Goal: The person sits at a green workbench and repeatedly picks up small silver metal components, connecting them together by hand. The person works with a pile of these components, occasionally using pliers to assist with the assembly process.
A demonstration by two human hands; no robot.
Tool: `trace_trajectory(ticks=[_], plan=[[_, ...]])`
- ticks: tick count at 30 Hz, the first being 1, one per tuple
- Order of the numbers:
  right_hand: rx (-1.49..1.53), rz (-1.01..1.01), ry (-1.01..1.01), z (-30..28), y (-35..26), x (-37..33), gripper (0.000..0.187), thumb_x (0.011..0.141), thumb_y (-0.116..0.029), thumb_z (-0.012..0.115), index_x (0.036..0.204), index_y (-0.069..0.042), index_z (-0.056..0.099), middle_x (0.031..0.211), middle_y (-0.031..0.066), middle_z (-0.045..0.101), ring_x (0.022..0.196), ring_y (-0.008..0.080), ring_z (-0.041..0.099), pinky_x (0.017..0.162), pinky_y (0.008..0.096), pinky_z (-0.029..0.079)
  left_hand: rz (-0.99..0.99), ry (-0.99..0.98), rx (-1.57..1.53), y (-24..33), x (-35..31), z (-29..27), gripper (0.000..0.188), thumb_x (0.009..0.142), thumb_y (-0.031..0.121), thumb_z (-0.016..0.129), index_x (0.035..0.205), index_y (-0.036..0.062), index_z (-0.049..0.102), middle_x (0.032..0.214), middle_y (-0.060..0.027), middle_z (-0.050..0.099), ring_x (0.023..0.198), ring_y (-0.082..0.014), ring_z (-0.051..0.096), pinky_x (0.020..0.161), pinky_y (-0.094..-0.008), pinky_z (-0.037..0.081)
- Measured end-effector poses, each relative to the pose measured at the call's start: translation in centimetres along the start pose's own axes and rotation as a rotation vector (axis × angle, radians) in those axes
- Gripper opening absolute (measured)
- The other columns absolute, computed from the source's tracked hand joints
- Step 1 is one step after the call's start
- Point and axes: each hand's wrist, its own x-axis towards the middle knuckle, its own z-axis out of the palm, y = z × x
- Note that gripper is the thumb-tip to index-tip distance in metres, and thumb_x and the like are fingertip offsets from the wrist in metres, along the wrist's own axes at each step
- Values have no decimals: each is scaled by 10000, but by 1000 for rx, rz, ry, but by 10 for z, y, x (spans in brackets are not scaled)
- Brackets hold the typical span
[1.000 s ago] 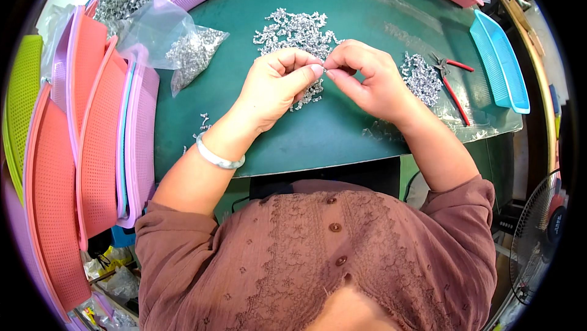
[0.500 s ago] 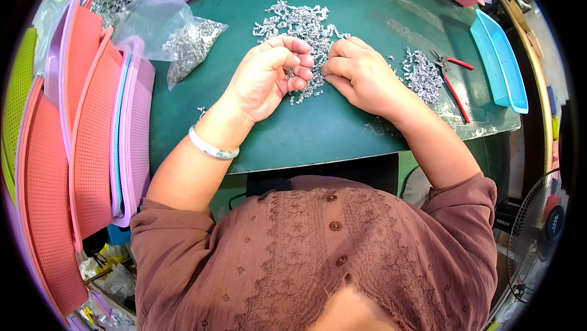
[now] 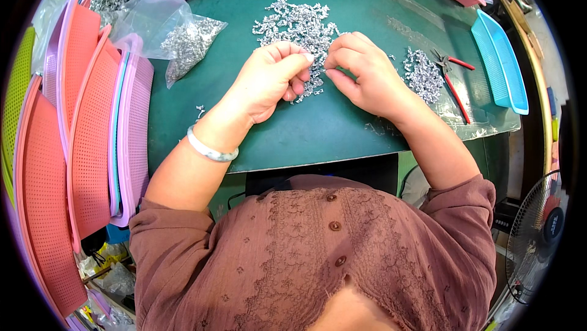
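Note:
Over the near side of a pile of small silvery metal pieces (image 3: pixel 298 19), my two hands almost meet. My left hand (image 3: pixel 273 80), a pale bangle (image 3: pixel 211 146) on its wrist, is closed with the thumb pressed to the index finger; whatever sits in that pinch is too small to make out. Fingers curled and facing it, my right hand (image 3: pixel 362 74) is also closed, its fingertips hiding what they may hold. A smaller heap of similar metal pieces (image 3: pixel 423 77) lies right of my right hand, beside red-handled pliers (image 3: pixel 452 80).
A clear bag of metal pieces (image 3: pixel 191 47) rests on the green table (image 3: pixel 293 132) at left. Stacked pink and purple perforated baskets (image 3: pixel 92 147) crowd the left edge. A blue basket (image 3: pixel 501 62) stands at right, a fan (image 3: pixel 535 236) lower right.
My left hand has turned over and its fingers have closed, thumb now against the index finger. The right hand stays in nearly the same place, its fingers slightly shifted.

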Motion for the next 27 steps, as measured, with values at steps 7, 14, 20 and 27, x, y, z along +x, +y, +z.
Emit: trace_trajectory(ticks=[7,14,20,27], plan=[[39,-21,78,-5,-8,2,97,691,-50,625,754,-28,554,828,89,541,806,277,512,704,358,431,-15,-60,116,0,-6,8,113,831,156,577,842,44,589,692,-4,547,541,-53,473,453,-176,374],[169,61,101,-4,-2,-3,112,700,-50,638,787,-32,571,848,96,567,829,270,535,715,345,444,28,-58,60,-1,-5,7,85,830,120,577,845,39,596,687,4,548,530,-46,466,451,-170,368],[229,57,91,-5,-3,-2,103,702,-35,629,790,-33,574,812,94,571,797,268,546,701,342,450,93,-58,96,-3,-4,7,77,813,92,601,857,29,599,679,11,542,534,-42,465,445,-166,358],[179,42,124,-6,-3,-2,103,697,-29,628,780,-38,568,815,92,573,803,270,547,700,343,450,127,-67,126,-3,-5,9,115,791,77,624,888,19,605,678,12,541,544,-40,469,452,-164,358]])
